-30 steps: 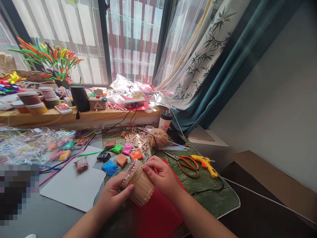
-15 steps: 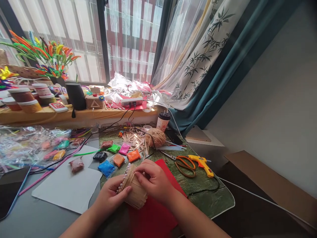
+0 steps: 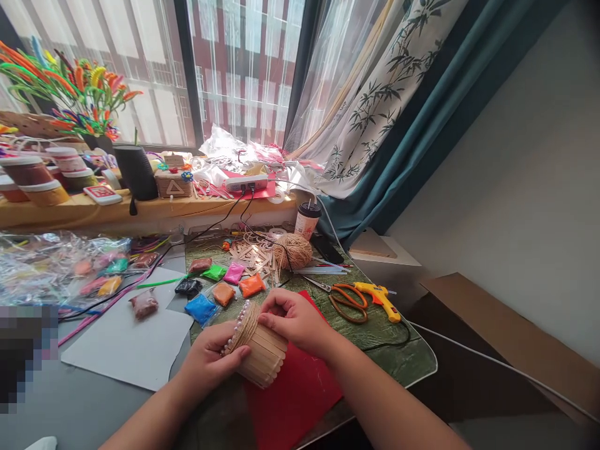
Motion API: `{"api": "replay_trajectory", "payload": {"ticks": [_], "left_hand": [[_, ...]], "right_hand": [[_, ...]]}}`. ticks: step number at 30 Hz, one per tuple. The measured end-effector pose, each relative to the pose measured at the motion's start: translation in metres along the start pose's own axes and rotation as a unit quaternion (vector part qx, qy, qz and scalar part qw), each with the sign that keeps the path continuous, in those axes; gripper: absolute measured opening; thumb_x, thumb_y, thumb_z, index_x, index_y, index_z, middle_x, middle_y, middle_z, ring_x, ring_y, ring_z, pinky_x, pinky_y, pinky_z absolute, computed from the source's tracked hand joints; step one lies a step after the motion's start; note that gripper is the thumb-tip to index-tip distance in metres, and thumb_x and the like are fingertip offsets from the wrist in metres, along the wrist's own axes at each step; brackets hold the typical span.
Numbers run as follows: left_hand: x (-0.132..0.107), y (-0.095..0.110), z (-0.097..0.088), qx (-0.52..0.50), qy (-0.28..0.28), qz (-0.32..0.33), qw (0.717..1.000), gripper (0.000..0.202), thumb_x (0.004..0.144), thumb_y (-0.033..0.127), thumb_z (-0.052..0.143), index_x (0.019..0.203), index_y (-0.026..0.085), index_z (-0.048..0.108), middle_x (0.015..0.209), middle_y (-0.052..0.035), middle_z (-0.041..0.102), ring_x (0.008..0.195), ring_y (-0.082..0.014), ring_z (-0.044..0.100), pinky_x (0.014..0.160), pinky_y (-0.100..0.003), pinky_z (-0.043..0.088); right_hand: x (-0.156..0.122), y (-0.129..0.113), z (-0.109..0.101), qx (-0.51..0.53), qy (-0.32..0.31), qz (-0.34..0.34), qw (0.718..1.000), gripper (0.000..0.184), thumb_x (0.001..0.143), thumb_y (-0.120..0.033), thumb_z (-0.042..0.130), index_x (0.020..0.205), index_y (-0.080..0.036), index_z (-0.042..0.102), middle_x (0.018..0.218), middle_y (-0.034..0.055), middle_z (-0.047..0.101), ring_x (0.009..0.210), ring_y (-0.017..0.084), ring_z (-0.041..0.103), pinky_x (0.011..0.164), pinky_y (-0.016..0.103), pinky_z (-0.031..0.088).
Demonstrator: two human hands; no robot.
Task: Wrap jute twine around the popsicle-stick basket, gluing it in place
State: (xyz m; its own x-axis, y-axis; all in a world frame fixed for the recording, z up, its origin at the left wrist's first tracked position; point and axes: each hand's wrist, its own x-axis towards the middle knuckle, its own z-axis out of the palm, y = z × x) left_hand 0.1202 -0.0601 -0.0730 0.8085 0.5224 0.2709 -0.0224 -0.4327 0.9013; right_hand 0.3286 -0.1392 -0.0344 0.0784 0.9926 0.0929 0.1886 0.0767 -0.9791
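Observation:
A cup made of wooden craft sticks (image 3: pixel 265 355) is tilted above the red sheet (image 3: pixel 304 387). Jute twine (image 3: pixel 247 326) is wound round its upper part, and a row of pearl beads (image 3: pixel 240 320) runs along the rim. My left hand (image 3: pixel 213 353) grips the cup from the left, thumb on the outside, some fingers hidden behind the rim. Thumb and fingertips of my right hand (image 3: pixel 293 322) are pinched together at the twine on the cup's right side. Beyond the hands lie a ball of twine (image 3: pixel 293 251) and loose craft sticks (image 3: pixel 253 257).
Scissors (image 3: pixel 347 303) and a yellow glue gun (image 3: pixel 379 300) lie at the right, its cord trailing on the mat. Clay packets (image 3: pixel 224 292) are just beyond my hands. A lidded paper cup (image 3: pixel 308 220) stands at the back. White paper (image 3: pixel 126 350) lies left.
The cup has turned a little, showing more of its craft-stick side. My right hand has shifted slightly up and right along the twine. The camera view has moved a little.

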Motion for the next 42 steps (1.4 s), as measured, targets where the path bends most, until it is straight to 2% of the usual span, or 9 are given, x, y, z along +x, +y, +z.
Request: {"api": "replay_trajectory", "payload": {"ticks": [3,6,11,17,24,29,32,35,42], "left_hand": [[0.000,0.003,0.002,0.008,-0.013,0.022,1.000,0.034,0.098,0.041,0.056,0.077,0.018,0.071,0.078,-0.0064,0.072,0.072,-0.0228,0.063,0.069,-0.031,0.050],[-0.001,0.005,0.004,0.046,0.008,0.049,0.998,0.037,0.099,0.042,0.052,0.075,0.020,0.069,0.073,-0.0063,0.068,0.072,-0.0236,0.061,0.069,-0.033,0.050],[-0.003,0.004,0.007,0.085,-0.036,0.088,0.992,0.040,0.099,0.047,0.049,0.074,0.023,0.068,0.074,-0.0078,0.066,0.078,-0.0273,0.060,0.078,-0.039,0.052],[-0.002,0.006,0.007,0.091,-0.090,0.090,0.988,0.023,0.102,0.036,0.051,0.101,0.025,0.070,0.098,-0.0078,0.073,0.105,-0.0301,0.059,0.101,-0.043,0.046],[-0.010,-0.003,0.004,0.045,-0.011,0.035,0.998,0.032,0.098,0.034,0.059,0.128,0.025,0.067,0.128,-0.0113,0.071,0.115,-0.0325,0.063,0.100,-0.042,0.050],[-0.011,-0.008,0.011,-0.042,0.073,-0.080,0.993,0.033,0.092,0.048,0.066,0.106,0.020,0.075,0.100,-0.0084,0.078,0.091,-0.0291,0.070,0.078,-0.034,0.056],[-0.009,-0.008,0.014,-0.087,0.091,-0.121,0.985,0.034,0.091,0.050,0.068,0.098,0.018,0.076,0.090,-0.0071,0.076,0.084,-0.0267,0.068,0.072,-0.031,0.054],[-0.007,-0.008,0.013,-0.134,0.087,-0.116,0.980,0.034,0.090,0.048,0.069,0.104,0.018,0.076,0.095,-0.0077,0.076,0.089,-0.0274,0.067,0.076,-0.032,0.054],[-0.001,-0.001,0.006,-0.107,0.039,-0.052,0.992,0.025,0.093,0.038,0.068,0.108,0.022,0.079,0.110,-0.0088,0.071,0.107,-0.0301,0.062,0.095,-0.035,0.048]], "right_hand": [[0.002,0.007,-0.002,0.053,-0.021,0.039,0.998,0.034,0.077,-0.051,0.081,0.079,-0.020,0.067,0.072,-0.0026,0.055,0.064,0.013,0.043,0.058,0.024,0.034],[0.002,0.008,-0.007,0.045,-0.032,0.020,0.998,0.033,0.075,-0.049,0.083,0.077,-0.020,0.067,0.094,0.0021,0.067,0.072,0.013,0.051,0.063,0.025,0.039],[0.001,-0.009,-0.023,0.048,-0.131,0.005,0.990,0.029,0.078,-0.045,0.081,0.075,-0.020,0.067,0.131,0.0092,0.067,0.111,0.026,0.064,0.082,0.033,0.049],[0.005,-0.027,-0.037,-0.038,-0.180,-0.065,0.981,0.021,0.084,-0.040,0.078,0.077,-0.021,0.071,0.127,0.0065,0.068,0.117,0.024,0.063,0.099,0.038,0.047],[0.015,-0.020,-0.028,-0.112,-0.177,-0.112,0.971,0.014,0.086,-0.034,0.077,0.082,-0.022,0.071,0.109,0.0032,0.065,0.103,0.019,0.063,0.092,0.033,0.049],[0.020,-0.022,-0.006,-0.146,-0.173,-0.136,0.964,0.007,0.086,-0.025,0.077,0.084,-0.023,0.070,0.105,0.0023,0.065,0.099,0.019,0.063,0.091,0.032,0.050],[0.021,-0.020,-0.001,-0.158,-0.157,-0.130,0.966,0.005,0.087,-0.022,0.075,0.086,-0.022,0.070,0.118,0.0049,0.064,0.111,0.020,0.062,0.097,0.034,0.048],[0.022,-0.014,-0.010,-0.144,-0.140,-0.113,0.973,0.005,0.086,-0.025,0.076,0.085,-0.021,0.073,0.128,0.0067,0.060,0.120,0.022,0.058,0.095,0.033,0.048],[0.026,-0.008,-0.038,-0.166,-0.115,-0.171,0.964,0.014,0.085,-0.031,0.080,0.096,-0.023,0.079,0.098,0.0036,0.064,0.097,0.019,0.062,0.092,0.032,0.048]]}}
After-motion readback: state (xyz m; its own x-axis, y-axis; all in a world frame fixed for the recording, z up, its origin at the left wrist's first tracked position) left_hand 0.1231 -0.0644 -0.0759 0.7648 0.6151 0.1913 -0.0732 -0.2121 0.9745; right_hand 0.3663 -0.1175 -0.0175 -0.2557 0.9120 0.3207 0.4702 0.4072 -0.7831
